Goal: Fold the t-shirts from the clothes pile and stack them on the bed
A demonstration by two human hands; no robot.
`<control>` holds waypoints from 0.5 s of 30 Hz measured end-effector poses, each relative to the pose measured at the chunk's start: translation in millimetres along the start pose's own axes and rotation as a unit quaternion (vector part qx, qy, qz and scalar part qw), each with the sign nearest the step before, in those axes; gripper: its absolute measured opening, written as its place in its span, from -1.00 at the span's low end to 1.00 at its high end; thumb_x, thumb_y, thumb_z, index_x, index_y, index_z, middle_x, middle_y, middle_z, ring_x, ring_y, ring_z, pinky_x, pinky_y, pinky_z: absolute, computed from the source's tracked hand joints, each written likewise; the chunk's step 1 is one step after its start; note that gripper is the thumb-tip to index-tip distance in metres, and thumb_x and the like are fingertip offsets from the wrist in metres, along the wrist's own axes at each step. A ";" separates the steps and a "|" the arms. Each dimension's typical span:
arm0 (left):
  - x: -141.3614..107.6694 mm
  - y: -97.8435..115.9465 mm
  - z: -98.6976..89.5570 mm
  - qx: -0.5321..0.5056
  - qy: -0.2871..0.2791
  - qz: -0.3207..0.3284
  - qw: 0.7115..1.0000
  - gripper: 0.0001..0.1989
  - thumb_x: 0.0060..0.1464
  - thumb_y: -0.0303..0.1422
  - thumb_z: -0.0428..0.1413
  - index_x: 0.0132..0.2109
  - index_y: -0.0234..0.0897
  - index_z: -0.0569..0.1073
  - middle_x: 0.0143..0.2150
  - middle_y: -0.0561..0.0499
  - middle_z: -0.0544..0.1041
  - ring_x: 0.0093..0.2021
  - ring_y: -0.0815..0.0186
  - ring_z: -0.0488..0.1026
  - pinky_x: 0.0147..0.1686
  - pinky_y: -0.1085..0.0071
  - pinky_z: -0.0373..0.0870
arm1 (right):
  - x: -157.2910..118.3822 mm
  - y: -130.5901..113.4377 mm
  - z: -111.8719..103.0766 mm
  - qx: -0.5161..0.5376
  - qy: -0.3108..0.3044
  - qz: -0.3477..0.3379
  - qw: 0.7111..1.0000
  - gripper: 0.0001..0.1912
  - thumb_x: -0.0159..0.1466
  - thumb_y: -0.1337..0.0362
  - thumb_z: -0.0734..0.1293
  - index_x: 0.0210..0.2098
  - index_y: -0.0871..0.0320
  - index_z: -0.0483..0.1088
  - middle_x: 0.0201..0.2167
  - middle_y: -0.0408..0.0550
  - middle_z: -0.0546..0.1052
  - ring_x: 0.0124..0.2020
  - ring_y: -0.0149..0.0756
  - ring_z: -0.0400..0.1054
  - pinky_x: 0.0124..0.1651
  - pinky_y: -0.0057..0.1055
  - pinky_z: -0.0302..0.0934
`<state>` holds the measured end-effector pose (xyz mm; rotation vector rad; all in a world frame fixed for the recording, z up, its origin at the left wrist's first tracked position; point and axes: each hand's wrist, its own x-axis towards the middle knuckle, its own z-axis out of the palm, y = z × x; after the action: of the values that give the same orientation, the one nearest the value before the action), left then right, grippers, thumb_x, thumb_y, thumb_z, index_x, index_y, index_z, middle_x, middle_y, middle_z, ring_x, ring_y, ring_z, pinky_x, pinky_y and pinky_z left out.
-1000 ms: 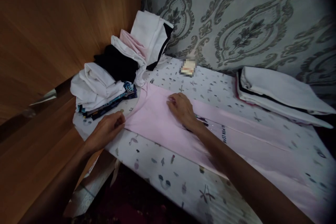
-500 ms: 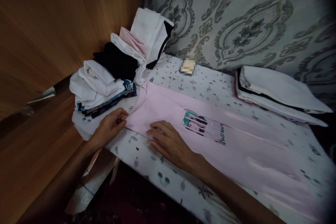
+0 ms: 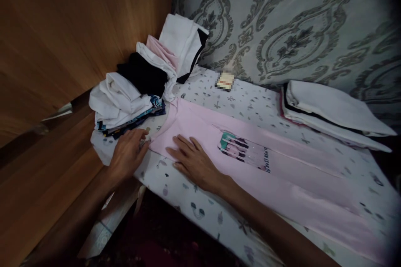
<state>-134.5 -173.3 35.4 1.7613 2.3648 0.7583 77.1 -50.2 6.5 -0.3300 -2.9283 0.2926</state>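
A pink T-shirt (image 3: pixel 200 127) lies lengthwise on a bed or table covered with a patterned white cloth (image 3: pixel 219 225). It bears a picture print with dark lettering, and lengthwise creases run through it. My right hand (image 3: pixel 196 164) rests flat on the shirt's near edge, fingers spread. Beside the shirt's left corner is my left hand (image 3: pixel 130 152), its fingers bent and the thumb apart from them. The thumb tip is close to the pink fabric; whether it touches is hard to make out.
Piled clothes, white (image 3: pixel 117 96), black (image 3: pixel 144 75) and pink (image 3: pixel 161 52), lean by the wooden panel (image 3: pixel 78 21) at the left. A folded stack (image 3: pixel 332 108) lies at the right. A small blurred item (image 3: pixel 225 81) sits near the patterned wall (image 3: pixel 300 29).
My left hand has drawn back slightly from the shirt's corner and its fingers have loosened. My right hand has flattened and spread on the fabric. The view has shifted slightly.
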 end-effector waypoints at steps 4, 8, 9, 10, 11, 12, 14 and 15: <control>-7.2 25.0 22.0 -0.046 -0.055 0.147 0.987 -0.55 0.36 -0.21 -0.08 0.31 -0.25 0.20 0.31 -0.23 0.36 0.34 0.08 0.27 0.25 0.05 0.29 | -1.7 0.7 4.2 -0.001 0.004 -0.005 1.000 -0.53 0.42 0.12 0.25 0.28 0.06 0.24 0.38 0.17 0.22 0.43 0.02 0.00 0.37 0.21 0.01; -12.6 29.9 48.4 -0.013 -0.120 0.229 0.966 -0.22 0.33 -0.02 -0.08 0.47 -0.27 -0.23 0.49 -0.33 0.01 0.49 0.07 -0.05 0.37 0.02 0.13 | -1.2 0.5 4.9 0.000 -0.005 -0.007 1.000 -0.61 0.39 0.16 0.29 0.16 0.13 0.34 0.34 0.21 0.27 0.45 0.01 -0.04 0.40 0.18 -0.03; -14.0 25.7 52.0 0.009 -0.119 0.233 0.965 -0.17 0.32 0.01 -0.08 0.47 -0.29 -0.29 0.49 -0.36 0.00 0.49 0.06 -0.07 0.38 0.01 0.10 | -1.4 0.0 4.3 -0.001 -0.005 -0.004 1.000 -0.62 0.39 0.17 0.29 0.16 0.14 0.34 0.35 0.20 0.27 0.45 0.01 -0.04 0.41 0.16 -0.03; -15.3 20.2 54.2 0.032 -0.113 0.236 0.965 -0.14 0.32 0.04 -0.10 0.47 -0.31 -0.33 0.49 -0.37 0.00 0.49 0.05 -0.08 0.39 0.00 0.08 | -1.8 -0.5 3.4 0.000 -0.003 -0.001 1.000 -0.60 0.39 0.18 0.29 0.19 0.13 0.33 0.36 0.19 0.25 0.45 0.00 -0.03 0.41 0.15 -0.03; -16.7 14.1 55.5 0.053 -0.103 0.239 0.964 -0.13 0.31 0.05 -0.11 0.48 -0.31 -0.35 0.48 -0.38 0.01 0.49 0.04 -0.08 0.39 -0.01 0.07 | -2.8 -0.9 2.4 0.002 0.001 0.001 1.000 -0.57 0.39 0.17 0.29 0.22 0.11 0.30 0.37 0.17 0.24 0.44 0.00 -0.02 0.41 0.15 -0.03; -17.9 8.1 56.1 0.073 -0.090 0.243 0.963 -0.12 0.31 0.06 -0.12 0.48 -0.32 -0.35 0.47 -0.39 0.02 0.49 0.04 -0.07 0.39 -0.02 0.07 | -4.6 -0.9 1.3 0.004 0.005 0.001 1.000 -0.55 0.40 0.16 0.29 0.24 0.09 0.28 0.38 0.15 0.24 0.44 -0.01 0.00 0.41 0.16 -0.03; -20.0 -1.9 56.9 0.107 -0.062 0.252 0.960 -0.13 0.31 0.07 -0.15 0.48 -0.32 -0.35 0.46 -0.39 0.05 0.48 0.03 -0.04 0.37 -0.01 0.10 | -10.6 0.5 -0.8 0.006 0.018 0.003 1.000 -0.53 0.41 0.13 0.27 0.27 0.06 0.25 0.38 0.12 0.25 0.43 -0.03 0.02 0.40 0.16 -0.03; -20.8 -5.3 57.4 0.120 -0.050 0.256 0.958 -0.13 0.32 0.07 -0.15 0.48 -0.33 -0.33 0.46 -0.39 0.06 0.48 0.02 -0.03 0.36 -0.01 0.12 | -15.1 1.8 -1.9 0.005 0.023 0.004 1.000 -0.53 0.42 0.13 0.26 0.28 0.07 0.26 0.37 0.12 0.25 0.43 -0.03 0.03 0.40 0.15 -0.03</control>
<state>-111.5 -174.6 -21.4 2.4963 2.0184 0.4153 92.3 -51.7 5.6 -0.3429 -2.8796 0.2971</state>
